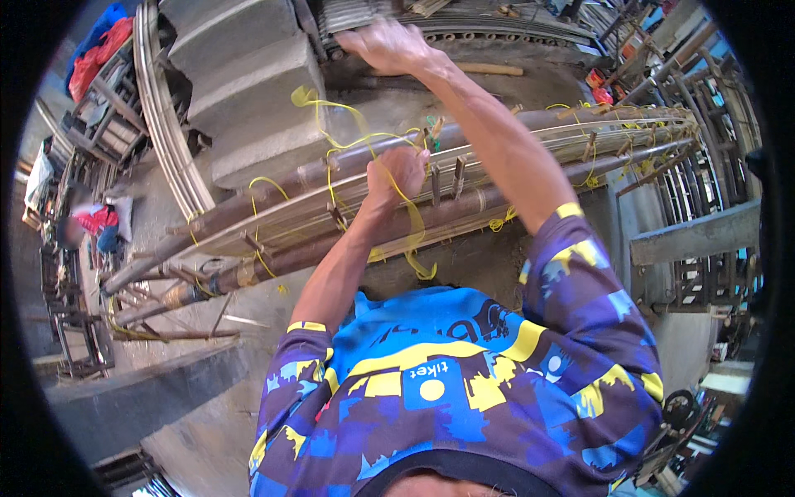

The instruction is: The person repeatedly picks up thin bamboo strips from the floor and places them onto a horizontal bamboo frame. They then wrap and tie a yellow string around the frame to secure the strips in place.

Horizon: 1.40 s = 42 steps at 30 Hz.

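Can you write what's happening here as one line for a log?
left hand: gripping yellow cord on bamboo frame | right hand: raised, resting near concrete steps

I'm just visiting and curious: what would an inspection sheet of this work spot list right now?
Surface: rough grey concrete ground, with concrete steps above.
Job's things: a long bamboo frame of poles and thin slats lies across the view; yellow string loops over it.
Clutter: loose sticks by the frame's left end.
Hands: left hand closed on the yellow string at the frame; right hand raised far above it, blurred, so its fingers cannot be judged.
Cables: nothing seen, only string.
Surroundings: stacked bamboo racks on the right, curved bamboo strips on the left, a person crouching far left.
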Tool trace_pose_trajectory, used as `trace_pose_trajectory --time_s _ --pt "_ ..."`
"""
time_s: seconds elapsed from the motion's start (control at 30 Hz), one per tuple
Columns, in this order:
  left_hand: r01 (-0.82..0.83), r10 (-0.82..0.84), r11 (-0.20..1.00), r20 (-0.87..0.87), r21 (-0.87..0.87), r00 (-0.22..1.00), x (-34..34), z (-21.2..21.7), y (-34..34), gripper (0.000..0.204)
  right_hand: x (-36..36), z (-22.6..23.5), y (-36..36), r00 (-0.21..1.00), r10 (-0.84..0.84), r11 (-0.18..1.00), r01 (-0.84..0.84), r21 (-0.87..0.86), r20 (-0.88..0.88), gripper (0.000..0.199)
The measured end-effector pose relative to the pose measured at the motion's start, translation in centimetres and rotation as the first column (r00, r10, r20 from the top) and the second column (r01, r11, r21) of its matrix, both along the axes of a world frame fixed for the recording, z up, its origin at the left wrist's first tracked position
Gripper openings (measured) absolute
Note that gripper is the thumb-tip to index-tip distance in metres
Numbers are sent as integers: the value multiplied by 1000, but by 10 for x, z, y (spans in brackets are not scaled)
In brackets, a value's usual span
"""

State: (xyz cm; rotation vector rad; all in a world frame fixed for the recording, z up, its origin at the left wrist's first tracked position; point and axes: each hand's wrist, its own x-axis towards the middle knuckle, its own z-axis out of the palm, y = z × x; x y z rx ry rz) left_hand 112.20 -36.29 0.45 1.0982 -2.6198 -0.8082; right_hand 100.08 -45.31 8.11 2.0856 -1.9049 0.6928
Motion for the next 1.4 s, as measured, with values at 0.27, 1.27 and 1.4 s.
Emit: trace_pose_trajectory --time_s 0.27,1.27,1.4 --pt "-142 145 987 43 -68 988 0 -3 8 37 -10 -18 119 442 -54 700 -622 349 895 19" --pt "311 828 399 -485 863 281 101 43 -391 26 139 -96 234 907 -149 827 -104 552 394 18" --pt "221 855 439 -481 871 195 198 -1 -451 21 217 -93 214 774 -51 977 -93 193 632 16"
